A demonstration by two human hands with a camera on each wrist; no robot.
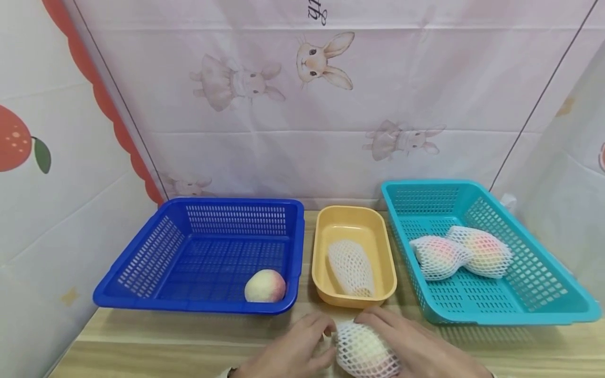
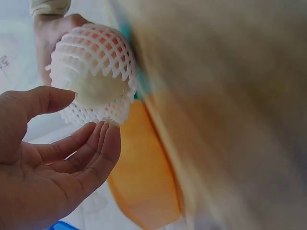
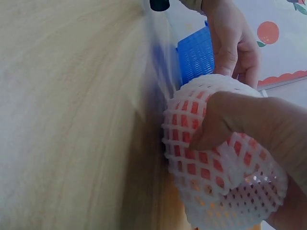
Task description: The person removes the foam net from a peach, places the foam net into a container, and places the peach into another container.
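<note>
In front of me at the table's near edge is a peach (image 1: 366, 350) in a white foam net sleeve (image 3: 189, 139). My right hand (image 1: 418, 341) grips it from the right, the thumb lying across the netting in the right wrist view. The peach's pale end (image 2: 98, 91) shows through the sleeve's opening, facing my left hand (image 1: 293, 346). That hand's thumb and fingertips are at the opening's edge, spread apart from each other. Whether they touch the net I cannot tell.
A blue basket (image 1: 189, 304) at left holds one bare peach (image 1: 266, 286). The yellow tray (image 1: 352, 301) in the middle contains a loose foam net (image 1: 350, 265). At right, a teal basket (image 1: 515, 318) holds two netted peaches (image 1: 437, 256). A printed cloth (image 1: 283, 157) hangs behind.
</note>
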